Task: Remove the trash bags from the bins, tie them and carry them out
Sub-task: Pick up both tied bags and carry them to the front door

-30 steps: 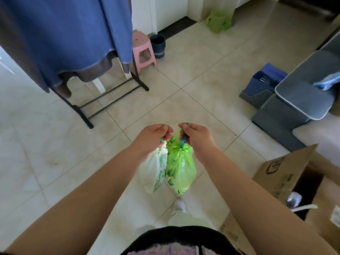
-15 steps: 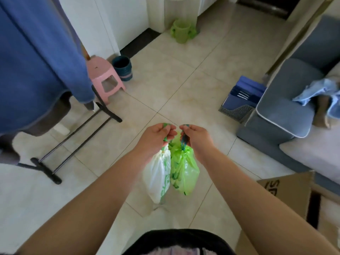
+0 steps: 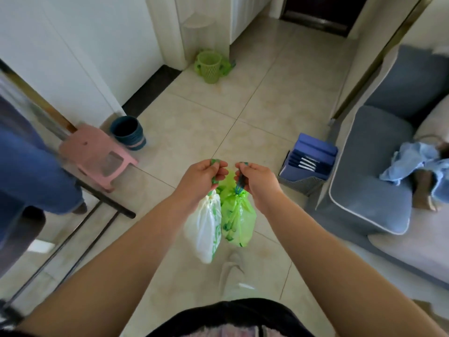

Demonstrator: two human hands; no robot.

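Observation:
My left hand (image 3: 199, 178) grips the tied top of a white trash bag (image 3: 204, 229) with green print, which hangs below my fist. Beside it, my right hand (image 3: 257, 181) grips the knotted neck of a green trash bag (image 3: 239, 220). The two bags hang side by side over the tiled floor and touch each other. A green basket bin (image 3: 209, 66) stands far ahead by the white wall. A dark blue bin (image 3: 128, 133) sits to the left next to the pink stool.
A pink stool (image 3: 97, 154) and a black drying rack (image 3: 104, 203) with blue cloth (image 3: 29, 166) stand at the left. At the right are a grey sofa (image 3: 374, 171) and a blue file holder (image 3: 308, 161). A dark doorway (image 3: 318, 13) lies far ahead. The tiled floor runs between them.
The view has swung forward and left: the drying rack slid to the left edge, and the green bin and doorway came closer. Both hands still hold the bags the same way.

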